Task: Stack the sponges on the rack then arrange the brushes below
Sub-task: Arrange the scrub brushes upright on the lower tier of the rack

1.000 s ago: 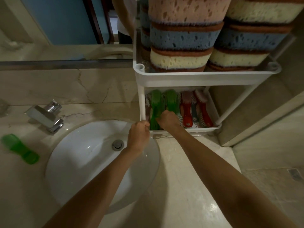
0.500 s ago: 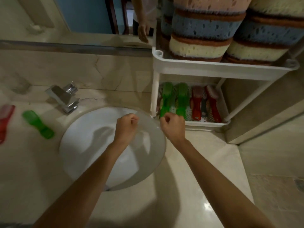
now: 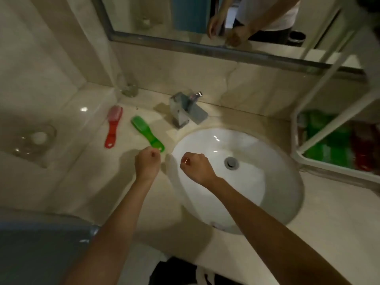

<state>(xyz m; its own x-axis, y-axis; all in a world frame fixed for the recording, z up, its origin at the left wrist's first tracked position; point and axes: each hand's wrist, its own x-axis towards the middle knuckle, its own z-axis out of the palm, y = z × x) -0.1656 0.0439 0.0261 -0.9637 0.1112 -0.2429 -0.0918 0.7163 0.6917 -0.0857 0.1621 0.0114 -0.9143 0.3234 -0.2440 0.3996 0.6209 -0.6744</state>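
A green brush [image 3: 146, 134] and a red brush [image 3: 113, 125] lie on the counter left of the faucet. My left hand [image 3: 147, 161] is curled into a fist right at the tip of the green brush's handle; no grip on it shows. My right hand [image 3: 195, 165] is also curled, holds nothing that I can see, and hovers over the left rim of the sink [image 3: 267, 202]. At the right edge stands the white rack [image 3: 295, 130]. Its lower shelf, blurred, holds green brushes [image 3: 329, 145] and red brushes [image 3: 364, 150]. The sponges are out of view.
A chrome faucet [image 3: 186, 112] stands behind the sink. A glass dish [image 3: 35, 138] sits at the far left and a small glass [image 3: 129, 88] in the back corner. The mirror [image 3: 185, 27] runs along the wall. A grey-blue surface [image 3: 41, 254] fills the lower left.
Both hands have drawn back from the rack's lower shelf and moved left over the sink. The view has swung left, and the left hand now sits by the green brush on the counter.
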